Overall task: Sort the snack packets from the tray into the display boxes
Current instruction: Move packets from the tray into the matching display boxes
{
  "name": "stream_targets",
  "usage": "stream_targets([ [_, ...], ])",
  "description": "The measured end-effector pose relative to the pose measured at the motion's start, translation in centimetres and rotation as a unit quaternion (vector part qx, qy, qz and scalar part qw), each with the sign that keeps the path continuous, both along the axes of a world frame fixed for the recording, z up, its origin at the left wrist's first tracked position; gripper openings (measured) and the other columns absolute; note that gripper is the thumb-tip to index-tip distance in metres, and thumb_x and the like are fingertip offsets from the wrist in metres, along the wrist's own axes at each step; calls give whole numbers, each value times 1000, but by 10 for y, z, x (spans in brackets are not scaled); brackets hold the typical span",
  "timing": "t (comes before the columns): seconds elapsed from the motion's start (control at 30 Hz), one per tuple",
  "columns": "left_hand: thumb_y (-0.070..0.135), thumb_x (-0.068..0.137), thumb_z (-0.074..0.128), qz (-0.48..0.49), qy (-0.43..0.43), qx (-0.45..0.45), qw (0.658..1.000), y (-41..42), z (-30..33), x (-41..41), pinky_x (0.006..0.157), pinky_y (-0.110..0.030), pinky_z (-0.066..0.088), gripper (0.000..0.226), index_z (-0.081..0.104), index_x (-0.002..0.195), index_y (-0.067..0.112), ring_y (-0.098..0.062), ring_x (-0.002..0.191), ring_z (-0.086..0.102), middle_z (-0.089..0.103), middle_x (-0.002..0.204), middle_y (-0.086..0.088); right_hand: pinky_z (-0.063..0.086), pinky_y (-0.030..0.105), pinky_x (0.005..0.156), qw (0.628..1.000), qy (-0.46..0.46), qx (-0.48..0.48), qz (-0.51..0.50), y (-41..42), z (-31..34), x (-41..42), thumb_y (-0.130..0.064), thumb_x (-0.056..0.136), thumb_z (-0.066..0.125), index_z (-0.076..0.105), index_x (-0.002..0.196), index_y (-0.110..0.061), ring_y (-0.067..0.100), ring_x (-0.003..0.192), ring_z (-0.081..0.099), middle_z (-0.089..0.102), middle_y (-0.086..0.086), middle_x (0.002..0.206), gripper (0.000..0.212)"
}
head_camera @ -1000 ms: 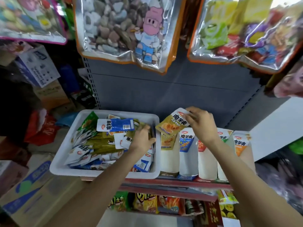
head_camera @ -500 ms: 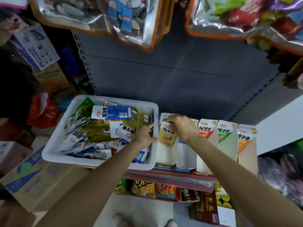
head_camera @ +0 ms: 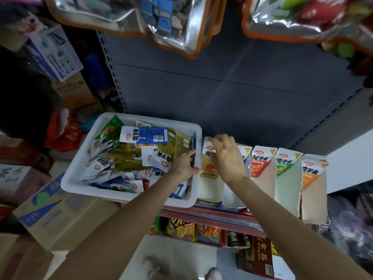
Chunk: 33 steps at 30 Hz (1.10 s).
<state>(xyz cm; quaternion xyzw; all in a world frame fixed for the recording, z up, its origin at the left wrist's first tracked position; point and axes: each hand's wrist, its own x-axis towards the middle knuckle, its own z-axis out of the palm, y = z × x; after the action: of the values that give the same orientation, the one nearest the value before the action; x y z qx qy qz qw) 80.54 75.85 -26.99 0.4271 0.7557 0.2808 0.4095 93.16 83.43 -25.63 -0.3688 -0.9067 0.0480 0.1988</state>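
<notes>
A white tray (head_camera: 76, 178) on the shelf holds several snack packets, mostly yellow-green, with a blue one (head_camera: 145, 135) on top. To its right stand several white display boxes; the leftmost box (head_camera: 210, 188) has a yellow packet (head_camera: 209, 166) standing in it. My right hand (head_camera: 227, 156) hovers over that box, fingers curled at the packet's top edge. My left hand (head_camera: 182, 165) rests inside the tray at its right wall, fingers curled over the rim; whether they hold anything is hidden.
Red (head_camera: 260, 164), green (head_camera: 285, 164) and orange (head_camera: 311, 172) display boxes stand to the right. Large foil bags (head_camera: 171, 23) hang overhead. Cardboard cartons (head_camera: 60, 215) are stacked at the left. A lower shelf holds chip bags (head_camera: 181, 229).
My right hand brought the yellow packet down from above the boxes into the leftmost box. My left hand stayed at the tray's right wall. The camera tilted downward.
</notes>
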Motion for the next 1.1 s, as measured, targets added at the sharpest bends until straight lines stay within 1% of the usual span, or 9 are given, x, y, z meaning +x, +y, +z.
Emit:
stream_targets([
  [0.1,17,84,69,-3,22,26,999,-12,1,-4,88,-25,45,61,42,138,11,-21,112,58,58,130,-10,54,39,72,996,25,-65,52,-19,6,-3,6,76,63,64,110,-3,33,95,57,57,14,107,35],
  [0.2,26,87,65,2,251,82,964,-31,3,-25,99,-31,39,52,46,134,16,-20,125,46,51,135,-5,50,37,84,983,-44,-150,95,-32,12,-16,-11,92,50,54,126,-11,26,109,53,50,9,122,34],
  [0.3,42,85,63,-36,418,16,908,-44,2,-57,114,-40,20,73,27,146,23,-24,143,17,23,154,-3,36,35,105,975,-139,-140,101,-38,11,-38,-22,94,48,42,134,-15,24,120,48,49,7,129,41],
  [0.4,55,84,58,-86,413,-90,902,-55,-10,-77,117,-44,8,89,8,150,27,-26,146,-1,2,159,-2,-11,41,116,947,-304,-44,99,-43,2,-60,-28,95,45,28,143,-13,19,137,34,39,6,145,54],
  [0.53,58,87,51,-105,401,-101,904,-65,-25,-80,117,-44,9,88,-2,151,27,-25,146,-5,-7,159,-1,-20,44,112,921,-379,-4,91,-47,-8,-73,-22,95,40,45,130,-15,16,129,45,58,1,126,37],
  [0.73,55,85,56,-97,386,-98,912,-60,-25,-82,117,-44,9,88,5,151,26,-25,146,-1,-1,159,-1,16,31,115,947,-284,-19,147,-51,7,-67,-6,91,45,58,113,-14,20,113,53,68,7,101,26],
  [0.83,55,84,58,-92,383,-92,915,-60,-25,-82,117,-44,10,89,7,151,26,-25,146,0,0,159,-1,38,30,89,983,-84,-122,109,-48,18,-56,-16,97,45,60,105,-12,25,96,55,66,12,88,17],
  [0.93,52,83,61,-83,374,-89,919,-60,-24,-80,117,-44,11,88,10,150,26,-24,146,1,2,159,-1,33,21,53,969,96,-224,32,-37,34,-40,-23,95,52,53,91,-19,17,68,51,58,1,76,7],
  [1.1,18,80,67,47,275,-1,960,-53,-5,-71,114,-40,25,62,44,137,24,-20,141,21,27,152,1,38,13,54,961,166,-222,18,-17,56,-18,-14,93,57,52,91,-17,13,67,58,61,-6,78,6],
])
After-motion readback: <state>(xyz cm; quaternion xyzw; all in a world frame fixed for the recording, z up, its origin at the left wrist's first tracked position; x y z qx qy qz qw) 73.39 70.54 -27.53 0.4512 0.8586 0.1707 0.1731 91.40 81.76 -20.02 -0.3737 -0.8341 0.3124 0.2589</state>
